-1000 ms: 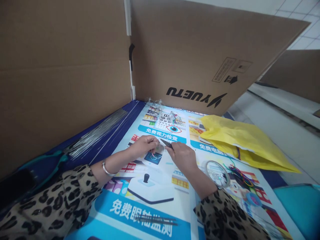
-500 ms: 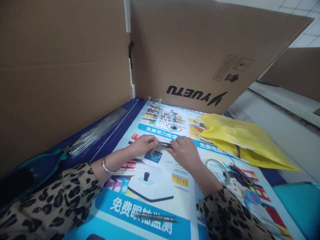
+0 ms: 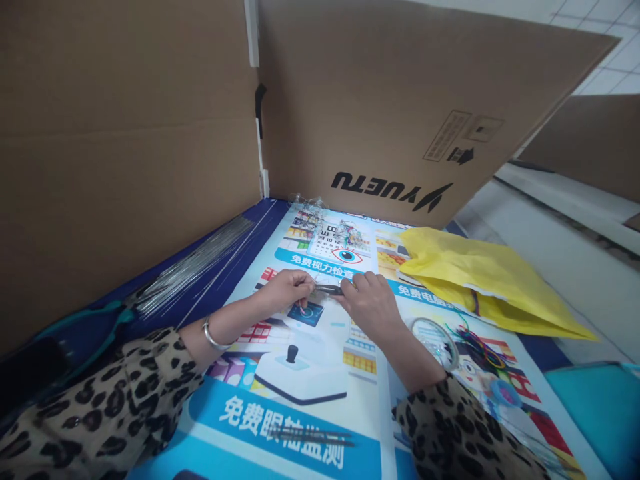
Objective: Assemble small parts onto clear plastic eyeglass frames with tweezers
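Note:
My right hand (image 3: 371,303) is closed around a dark pair of tweezers (image 3: 329,289), whose tips point left toward my left hand. A narrow gap shows between the tweezers' arms. My left hand (image 3: 293,291) pinches a thin wire (image 3: 315,280) right at the tweezers' tips. Below those fingers hangs a short pinkish strand (image 3: 302,308). Just what the fingertips grip is too small to make out fully. Both hands are held over the printed sheet (image 3: 320,337), near the eye picture.
Behind stand cardboard walls (image 3: 390,100). A bundle of straight wires (image 3: 195,270) lies left, a tangle of fine wire (image 3: 345,233) at the back. On the right are a yellow bag (image 3: 480,273), a roll of clear tape (image 3: 436,340) and coloured cords (image 3: 480,350). Dark tweezers (image 3: 315,437) lie in front.
The gap between the tweezers' arms looks slightly wider. Both hands stay almost in the same place; the view has shifted a little.

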A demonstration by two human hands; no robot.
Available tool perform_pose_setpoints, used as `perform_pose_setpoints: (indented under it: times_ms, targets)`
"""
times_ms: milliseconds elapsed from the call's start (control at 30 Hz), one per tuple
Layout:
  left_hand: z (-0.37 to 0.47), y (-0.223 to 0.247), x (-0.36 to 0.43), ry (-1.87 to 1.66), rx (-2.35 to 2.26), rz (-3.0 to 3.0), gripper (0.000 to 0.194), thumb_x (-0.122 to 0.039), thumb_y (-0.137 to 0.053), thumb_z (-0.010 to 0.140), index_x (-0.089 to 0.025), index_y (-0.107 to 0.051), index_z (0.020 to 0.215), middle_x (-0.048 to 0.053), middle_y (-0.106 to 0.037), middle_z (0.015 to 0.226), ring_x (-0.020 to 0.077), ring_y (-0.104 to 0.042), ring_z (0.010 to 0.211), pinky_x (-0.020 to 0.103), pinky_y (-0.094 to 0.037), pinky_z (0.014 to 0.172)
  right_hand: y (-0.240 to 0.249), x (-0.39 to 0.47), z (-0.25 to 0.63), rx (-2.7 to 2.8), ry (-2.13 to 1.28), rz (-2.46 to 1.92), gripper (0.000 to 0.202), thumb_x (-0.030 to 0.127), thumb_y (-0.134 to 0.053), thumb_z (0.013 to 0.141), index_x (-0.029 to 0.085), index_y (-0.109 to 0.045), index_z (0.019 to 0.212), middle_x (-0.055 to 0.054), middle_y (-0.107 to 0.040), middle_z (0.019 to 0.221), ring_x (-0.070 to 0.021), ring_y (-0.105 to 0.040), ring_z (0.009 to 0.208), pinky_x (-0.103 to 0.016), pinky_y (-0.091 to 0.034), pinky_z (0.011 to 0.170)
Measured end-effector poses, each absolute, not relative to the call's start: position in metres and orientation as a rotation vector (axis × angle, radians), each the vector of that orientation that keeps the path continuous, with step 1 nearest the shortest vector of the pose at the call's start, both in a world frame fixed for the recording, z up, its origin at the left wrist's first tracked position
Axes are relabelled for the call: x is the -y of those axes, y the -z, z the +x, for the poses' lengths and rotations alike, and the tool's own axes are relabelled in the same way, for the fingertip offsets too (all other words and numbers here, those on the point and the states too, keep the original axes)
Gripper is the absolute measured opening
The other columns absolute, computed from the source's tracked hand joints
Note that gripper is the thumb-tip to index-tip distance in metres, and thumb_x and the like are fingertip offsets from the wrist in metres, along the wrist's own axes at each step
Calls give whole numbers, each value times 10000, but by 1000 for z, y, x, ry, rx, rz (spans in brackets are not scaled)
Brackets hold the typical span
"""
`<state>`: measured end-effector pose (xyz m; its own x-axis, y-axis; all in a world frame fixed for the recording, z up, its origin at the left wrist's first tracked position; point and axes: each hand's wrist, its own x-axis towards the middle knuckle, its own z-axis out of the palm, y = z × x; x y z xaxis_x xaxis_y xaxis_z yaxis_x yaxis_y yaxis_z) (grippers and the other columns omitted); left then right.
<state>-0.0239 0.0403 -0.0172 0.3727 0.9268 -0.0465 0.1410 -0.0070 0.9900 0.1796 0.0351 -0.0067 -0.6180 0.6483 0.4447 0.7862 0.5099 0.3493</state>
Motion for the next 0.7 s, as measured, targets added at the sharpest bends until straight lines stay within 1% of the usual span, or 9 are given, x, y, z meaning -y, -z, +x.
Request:
perform_pose_setpoints:
  times_ms: [267, 433, 700]
  targets:
    - [-22, 11, -39, -823, -1013, 1378, 98, -221, -519, 670, -144, -499, 613, -35, -513, 472, 70, -458, 437, 191, -358, 482, 8, -37, 180, 2505, 726, -1243, 294, 455, -482, 810, 181, -590, 800, -64, -529, 736, -188, -407, 742, -308, -223, 664]
    - [-22, 7, -38, -816, -1024, 1374, 85, -194, -510, 653, -142, -495, 588, -36, -504, 460, 64, -455, 424, 183, -349, 469, 3, -35, 180, 2523, 712, -1244, 276, 443, -522, 791, 176, -591, 809, -65, -530, 752, -189, -404, 759, -309, -223, 675]
    - [-22, 10, -38, -801, -1029, 1326, 101, -235, -525, 663, -150, -494, 617, -37, -513, 455, 69, -467, 401, 182, -343, 433, -1, -33, 178, 2518, 754, -1233, 261, 426, -533, 786, 173, -593, 801, -73, -525, 744, -199, -394, 761, -320, -220, 672]
